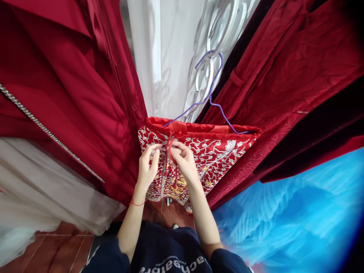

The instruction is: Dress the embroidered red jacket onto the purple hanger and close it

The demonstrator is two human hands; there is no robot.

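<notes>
Skirt (218, 157) hangs upright before the person, in the middle of the view; it is red, with dense silver and some gold embroidery, and its waistband is of smooth red satin. Around it are larger cloths: a dark red gown (62, 68) at the left, a patterned red gown (287, 72) at the right, and bright blue fabric (295, 212) at the lower right. Behind the skirt stands a white curtain (167, 45), and at the lower left is pale fabric (51, 182). Purple hanger (211, 91) reaches into the waistband; its hook lies before a white curled frame (230, 21), but I cannot tell if it is hooked there.

Both hands are at the front of the skirt, just below the waistband. The right hand (184, 161) pinches a thin red cord (170, 146) between its fingers. The left hand (147, 165) is just beside, its thumb and forefinger nearly together; I cannot tell whether they grip anything. On the left wrist is a red bracelet (136, 204).
</notes>
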